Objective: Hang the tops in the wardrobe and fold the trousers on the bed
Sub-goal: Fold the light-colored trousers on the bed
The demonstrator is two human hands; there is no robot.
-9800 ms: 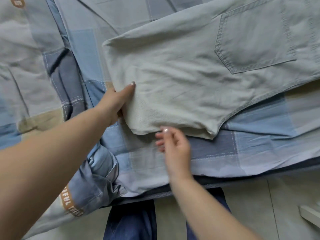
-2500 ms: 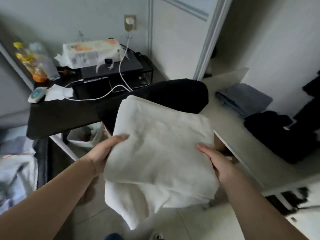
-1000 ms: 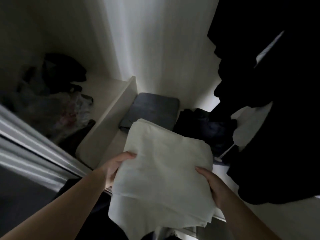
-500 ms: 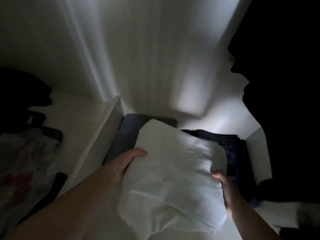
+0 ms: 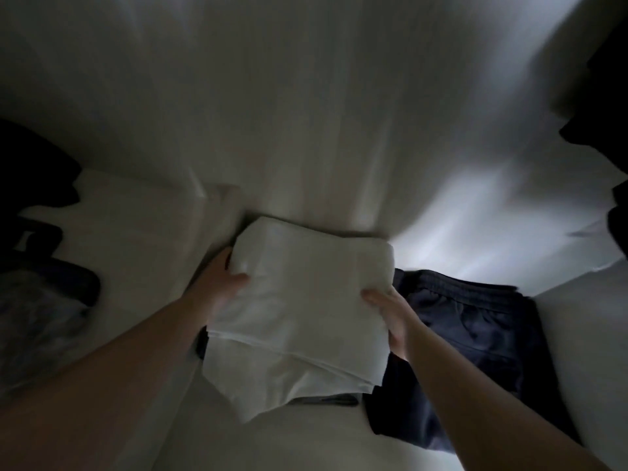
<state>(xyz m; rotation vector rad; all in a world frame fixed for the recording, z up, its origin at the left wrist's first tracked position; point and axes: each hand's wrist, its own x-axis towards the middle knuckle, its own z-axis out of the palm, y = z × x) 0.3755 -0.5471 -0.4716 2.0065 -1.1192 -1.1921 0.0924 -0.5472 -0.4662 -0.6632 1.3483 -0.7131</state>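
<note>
The folded pale trousers [image 5: 299,311] lie deep on the wardrobe shelf [image 5: 278,440], pushed against the back wall. They rest on top of a dark folded garment whose edge [image 5: 326,400] shows below them. My left hand [image 5: 221,283] grips their left side with the thumb on top. My right hand [image 5: 390,317] holds their right edge. The view is dim and blurred.
A dark navy garment [image 5: 475,341] with an elastic waistband lies right of the trousers. A low white divider [image 5: 204,239] stands to their left, with dark clothes [image 5: 37,185] and a plastic bag [image 5: 30,328] beyond. Dark hanging clothes [image 5: 608,96] fill the right edge.
Both hands have carried the folded trousers from the bed into the wardrobe and moved them further in, down onto the dark folded garment at the back.
</note>
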